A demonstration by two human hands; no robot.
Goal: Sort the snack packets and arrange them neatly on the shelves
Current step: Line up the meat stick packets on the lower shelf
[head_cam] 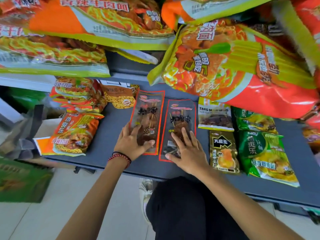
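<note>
Two long clear skewer-snack packets with red borders lie side by side on the dark lower shelf (117, 122). My left hand (132, 142) rests flat on the lower end of the left packet (149, 108). Spread fingers of my right hand (187, 151) press on the lower half of the right packet (181, 111). Orange noodle packets (72, 134) lie at the shelf's left, with a yellow-brown seed packet (121, 96) behind. At the right lie a white-and-brown packet (215, 116), a dark gold packet (223, 151) and green noodle packets (266, 156).
Large orange noodle multipacks (233, 64) fill the upper shelf and overhang the lower one at the right. A green carton (22, 181) stands on the tiled floor at the left. My dark-clothed knee (187, 205) and a white shoe (146, 193) are below the shelf edge.
</note>
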